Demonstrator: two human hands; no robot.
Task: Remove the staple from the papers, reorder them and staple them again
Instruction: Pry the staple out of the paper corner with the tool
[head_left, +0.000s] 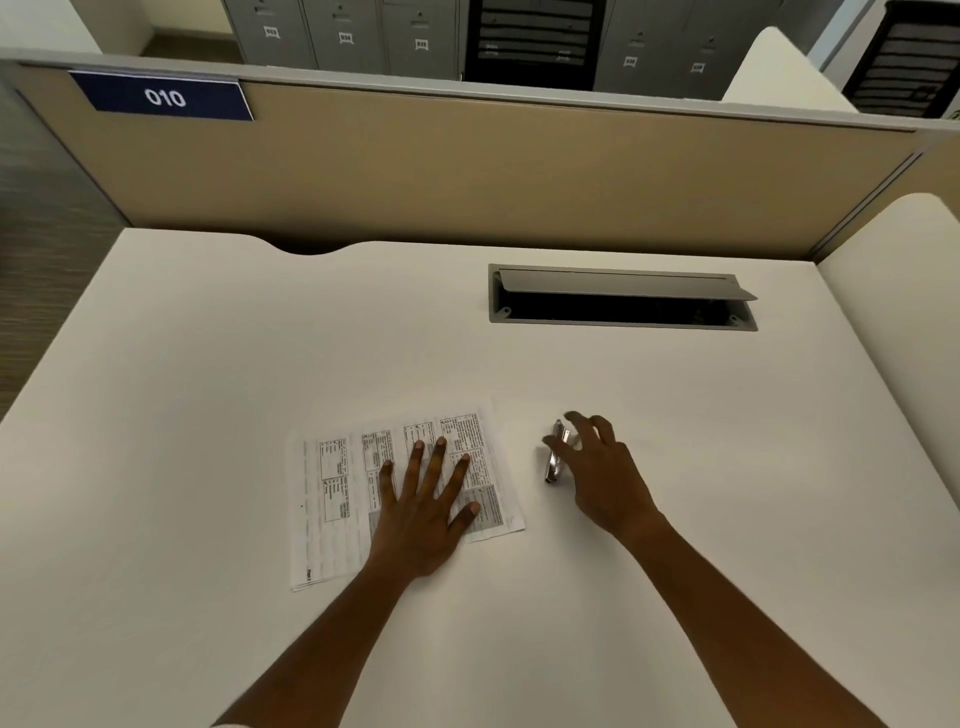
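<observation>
Right hand (602, 467), grip apart, hovers over the metal tool (554, 462), whose long axis runs up-frame, right of the papers (332, 493); left hand (421, 509) presses them, spread flat.

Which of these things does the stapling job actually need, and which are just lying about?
In the job:
papers, pressed under the flat left hand
small metal tool, at the right hand

Just there:
open cable hatch in the desk
010 sign
grey cabinets behind the partition
</observation>
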